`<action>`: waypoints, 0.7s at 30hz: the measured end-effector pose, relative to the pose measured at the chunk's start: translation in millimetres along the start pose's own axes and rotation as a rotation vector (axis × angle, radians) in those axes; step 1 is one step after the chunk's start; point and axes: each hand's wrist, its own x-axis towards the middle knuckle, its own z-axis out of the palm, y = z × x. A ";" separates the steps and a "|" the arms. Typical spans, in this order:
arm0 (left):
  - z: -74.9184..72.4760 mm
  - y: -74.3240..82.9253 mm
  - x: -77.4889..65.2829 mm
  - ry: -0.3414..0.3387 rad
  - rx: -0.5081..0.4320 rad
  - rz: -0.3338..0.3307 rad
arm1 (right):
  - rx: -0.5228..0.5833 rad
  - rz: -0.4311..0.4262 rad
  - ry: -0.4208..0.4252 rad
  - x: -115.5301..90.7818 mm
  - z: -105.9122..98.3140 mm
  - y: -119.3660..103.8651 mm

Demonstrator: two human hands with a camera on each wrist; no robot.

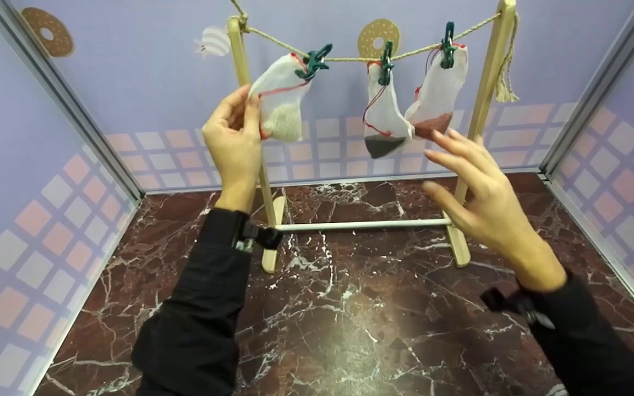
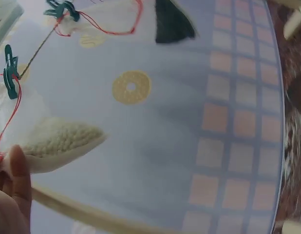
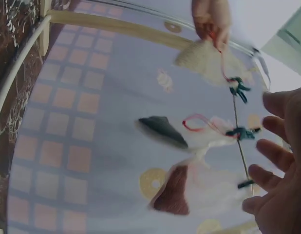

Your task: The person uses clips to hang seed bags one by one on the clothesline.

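My left hand [image 1: 235,140] pinches the side edge of a white mesh drawstring bag [image 1: 285,118] with pale grains in its bottom. A dark green clip [image 1: 314,61] fastens that bag to a rope [image 1: 344,59]. Two more such bags hang from green clips to its right: one with dark grains [image 1: 384,144], one with reddish-brown grains [image 1: 431,124]. Near the reddish-brown bag, my right hand [image 1: 482,190] has its fingers spread and holds nothing. In the right wrist view its fingers [image 3: 274,153] are apart from the bags.
A wooden rack carries the rope between a left post [image 1: 239,52] and a right post [image 1: 491,71]. A white bar [image 1: 361,225] joins its feet on the dark marble-patterned table [image 1: 339,330]. Patterned panels [image 1: 157,99] enclose the back and sides.
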 end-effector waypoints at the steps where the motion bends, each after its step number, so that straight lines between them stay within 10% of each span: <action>1: -3.7 -1.2 -1.9 -0.024 0.058 0.011 | -0.013 0.027 -0.015 -9.6 -3.7 1.7; 7: -21.7 -8.1 -9.9 -0.054 0.244 0.056 | -0.047 0.192 -0.031 -56.3 -20.5 13.7; 13: -31.2 -3.2 -2.7 0.104 0.025 0.016 | -0.008 0.307 -0.022 -82.1 -21.4 24.4; 21: -26.0 -10.3 -15.1 -0.055 0.107 -0.043 | -0.080 0.363 -0.054 -107.1 -20.0 37.2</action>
